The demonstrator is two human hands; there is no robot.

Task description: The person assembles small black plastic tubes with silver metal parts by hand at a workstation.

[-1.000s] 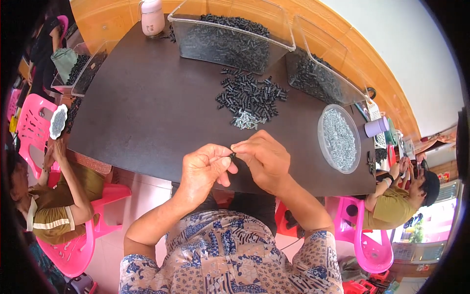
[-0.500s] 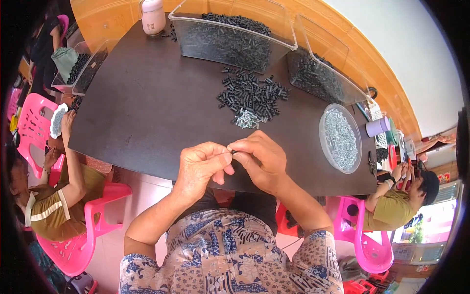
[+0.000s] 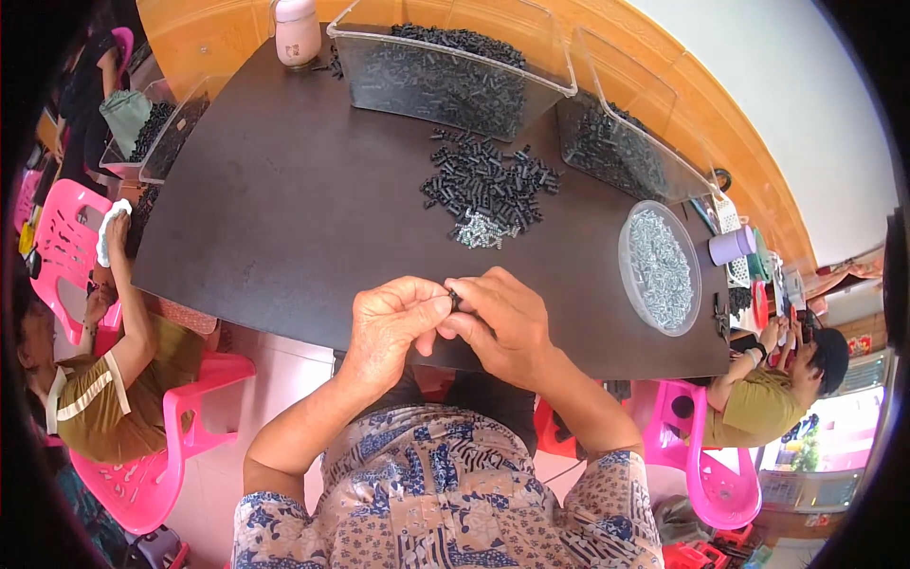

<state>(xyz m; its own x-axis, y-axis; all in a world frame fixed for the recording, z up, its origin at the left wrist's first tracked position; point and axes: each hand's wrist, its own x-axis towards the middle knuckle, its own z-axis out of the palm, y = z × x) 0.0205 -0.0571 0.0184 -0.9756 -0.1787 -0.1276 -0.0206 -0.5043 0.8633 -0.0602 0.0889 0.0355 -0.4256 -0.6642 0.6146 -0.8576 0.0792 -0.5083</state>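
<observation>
Left hand [image 3: 389, 327] and right hand [image 3: 509, 324] pinch a black piece [image 3: 455, 302] between them, likely light, stiff, best held by its ends.

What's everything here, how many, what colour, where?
Table: one, dark brown, centre.
Rectangular bins: at least three, transparent, far side and left.
Round tub: one, transparent, right.
Small pieces: many, black, in bins and table pile.
Metallic bits: many, silvery, in tub and against pile.
Flask: one, pink, table's far left.
Cylindrical container: one, purple, right side.
Plastic chairs: several, pink, both sides.
Co-workers: at least three, olive or black clothes, both sides.
Held piece: one, black, centre.
Left grip: one, bare, centre.
Right grip: one, bare, centre.
</observation>
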